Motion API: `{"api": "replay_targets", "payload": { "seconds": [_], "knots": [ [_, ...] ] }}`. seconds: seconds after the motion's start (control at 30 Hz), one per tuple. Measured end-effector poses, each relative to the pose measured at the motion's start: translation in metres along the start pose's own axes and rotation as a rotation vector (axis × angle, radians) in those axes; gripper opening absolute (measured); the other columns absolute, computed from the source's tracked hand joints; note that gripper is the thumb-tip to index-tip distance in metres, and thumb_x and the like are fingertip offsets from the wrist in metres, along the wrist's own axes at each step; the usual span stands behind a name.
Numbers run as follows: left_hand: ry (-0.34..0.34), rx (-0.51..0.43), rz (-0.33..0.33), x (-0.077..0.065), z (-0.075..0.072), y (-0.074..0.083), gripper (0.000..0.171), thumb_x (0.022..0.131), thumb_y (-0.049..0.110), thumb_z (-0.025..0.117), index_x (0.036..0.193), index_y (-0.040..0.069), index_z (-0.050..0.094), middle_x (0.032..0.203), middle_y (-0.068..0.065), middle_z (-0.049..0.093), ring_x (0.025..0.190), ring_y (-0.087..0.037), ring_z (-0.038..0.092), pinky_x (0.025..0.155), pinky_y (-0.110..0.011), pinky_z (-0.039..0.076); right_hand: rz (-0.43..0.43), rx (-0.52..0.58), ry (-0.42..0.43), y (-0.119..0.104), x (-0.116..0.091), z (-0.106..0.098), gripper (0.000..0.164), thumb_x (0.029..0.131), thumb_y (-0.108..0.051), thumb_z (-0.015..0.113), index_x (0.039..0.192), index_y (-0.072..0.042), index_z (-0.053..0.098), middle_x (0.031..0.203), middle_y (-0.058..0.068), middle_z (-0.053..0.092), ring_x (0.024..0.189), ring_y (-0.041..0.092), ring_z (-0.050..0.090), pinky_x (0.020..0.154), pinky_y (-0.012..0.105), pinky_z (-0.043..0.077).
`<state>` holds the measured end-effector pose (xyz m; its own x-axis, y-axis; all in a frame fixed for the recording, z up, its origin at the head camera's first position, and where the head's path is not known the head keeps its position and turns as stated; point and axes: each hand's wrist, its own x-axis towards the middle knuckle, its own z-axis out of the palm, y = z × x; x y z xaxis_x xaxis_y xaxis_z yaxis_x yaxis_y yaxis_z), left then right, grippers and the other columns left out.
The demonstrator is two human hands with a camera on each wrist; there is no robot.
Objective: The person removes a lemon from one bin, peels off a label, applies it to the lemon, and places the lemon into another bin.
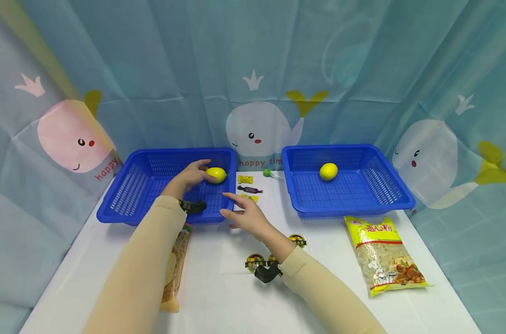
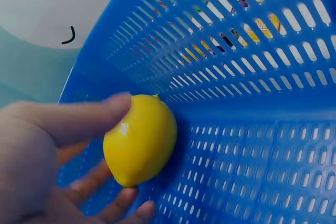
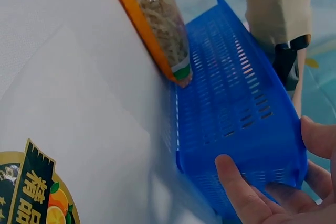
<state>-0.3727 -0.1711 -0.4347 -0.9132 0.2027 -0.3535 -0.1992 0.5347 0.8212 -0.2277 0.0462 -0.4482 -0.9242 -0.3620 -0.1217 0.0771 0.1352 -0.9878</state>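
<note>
A yellow lemon [image 1: 216, 175] lies in the right part of the left blue basket [image 1: 165, 217]. My left hand [image 1: 193, 175] reaches into that basket beside the lemon. In the left wrist view the thumb overlaps the lemon's [image 2: 140, 140] upper left, and the other fingers spread loosely below and behind it, not closed round it. My right hand [image 1: 249, 218] is at the same basket's front right corner, fingers spread. The right wrist view shows its fingertips close to the basket's wall [image 3: 236, 124]; whether they touch it I cannot tell.
A second blue basket [image 1: 349, 204] at right holds another lemon [image 1: 328, 171]. Between the baskets lie wrapped candies [image 1: 249, 189] and a green lollipop [image 1: 267, 172]. A yellow food bag [image 1: 386, 255] lies front right, another bag [image 1: 178, 260] under my left arm, round stickers [image 1: 255, 262] near my right wrist.
</note>
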Motion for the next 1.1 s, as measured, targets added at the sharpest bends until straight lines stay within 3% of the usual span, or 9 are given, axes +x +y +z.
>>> {"api": "replay_targets", "payload": {
  "seconds": [0.23, 0.33, 0.47, 0.6, 0.77, 1.1],
  "knots": [
    [-0.003, 0.011, -0.114, 0.000, 0.002, 0.004, 0.070, 0.096, 0.015, 0.070, 0.155, 0.001, 0.035, 0.160, -0.022, 0.031, 0.138, -0.038, 0.044, 0.114, -0.047, 0.043, -0.002, 0.010, -0.005, -0.001, 0.001, 0.001, 0.052, 0.098, -0.025, 0.069, 0.146, -0.031, 0.053, 0.158, 0.010, 0.041, 0.121, 0.028, 0.065, 0.085, 0.049, 0.061],
    [0.008, -0.009, -0.174, 0.001, 0.006, 0.009, 0.065, 0.096, 0.019, 0.070, 0.150, -0.002, 0.041, 0.153, -0.021, 0.040, 0.129, -0.036, 0.049, 0.111, -0.046, 0.047, -0.005, 0.016, -0.004, -0.001, 0.002, 0.002, 0.051, 0.098, -0.024, 0.069, 0.146, -0.029, 0.053, 0.157, 0.009, 0.041, 0.121, 0.029, 0.065, 0.084, 0.049, 0.061],
    [-0.034, -0.013, -0.211, 0.000, 0.012, 0.011, 0.066, 0.096, 0.020, 0.070, 0.150, -0.002, 0.039, 0.147, -0.022, 0.045, 0.129, -0.037, 0.050, 0.107, -0.048, 0.050, -0.006, 0.019, -0.018, 0.000, 0.003, 0.003, 0.053, 0.098, -0.023, 0.069, 0.148, -0.028, 0.052, 0.158, 0.010, 0.041, 0.122, 0.028, 0.065, 0.081, 0.044, 0.063],
    [-0.053, 0.014, -0.181, -0.002, 0.013, 0.009, 0.070, 0.093, 0.015, 0.074, 0.151, 0.001, 0.038, 0.146, -0.023, 0.045, 0.132, -0.040, 0.050, 0.107, -0.050, 0.050, 0.002, 0.019, -0.030, 0.000, 0.002, 0.005, 0.053, 0.098, -0.025, 0.068, 0.148, -0.028, 0.051, 0.159, 0.014, 0.039, 0.121, 0.027, 0.065, 0.082, 0.044, 0.062],
    [-0.048, 0.013, -0.131, -0.004, 0.007, 0.008, 0.070, 0.092, 0.016, 0.075, 0.152, 0.004, 0.040, 0.148, -0.021, 0.044, 0.133, -0.039, 0.048, 0.109, -0.053, 0.047, 0.021, 0.002, -0.024, -0.001, 0.001, 0.005, 0.051, 0.098, -0.026, 0.068, 0.147, -0.033, 0.052, 0.160, 0.009, 0.038, 0.122, 0.027, 0.065, 0.083, 0.044, 0.062],
    [-0.023, -0.150, -0.005, -0.030, -0.010, 0.031, 0.068, 0.101, 0.012, 0.062, 0.160, 0.014, 0.029, 0.155, -0.021, 0.037, 0.134, -0.042, 0.047, 0.109, -0.054, 0.047, 0.007, -0.023, -0.003, -0.001, -0.002, 0.001, 0.049, 0.101, -0.024, 0.064, 0.148, -0.031, 0.051, 0.160, 0.006, 0.039, 0.125, 0.028, 0.062, 0.088, 0.043, 0.061]
  ]
}}
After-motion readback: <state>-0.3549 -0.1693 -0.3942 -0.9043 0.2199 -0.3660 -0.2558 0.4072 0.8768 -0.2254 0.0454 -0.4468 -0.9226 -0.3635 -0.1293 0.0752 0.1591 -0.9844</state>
